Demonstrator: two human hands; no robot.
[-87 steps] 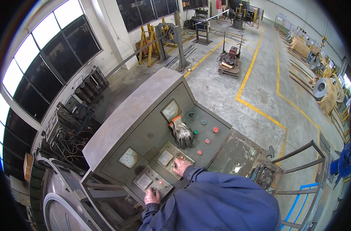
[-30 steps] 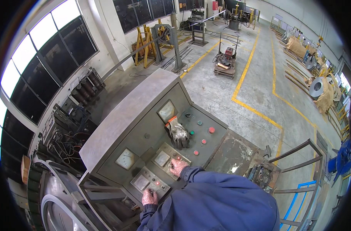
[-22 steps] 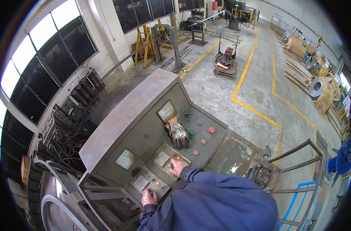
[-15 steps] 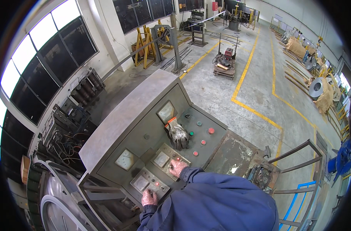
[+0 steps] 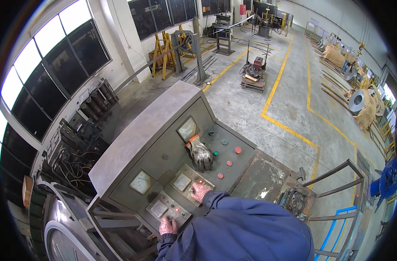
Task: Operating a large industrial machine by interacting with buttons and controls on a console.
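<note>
A grey control console stands in front of me, with two small meter modules set into its sloping face. My left hand, in a thin clear glove, pinches a control knob at the lower edge of the left module. Gloved the same way, my right hand is closed on a control knob of the right module. Fingers mostly hide both knobs. A small red light glows on each module. Beyond my right hand lies a grey-and-black work glove with an orange cuff.
Red push buttons and a green button sit right of the work glove. A dial gauge is at the console's left. Metal railing stands at my right. A wheeled cart is on the floor beyond.
The view has shifted very slightly. Both hands stay at the same places on the modules, with no clear change of grip.
</note>
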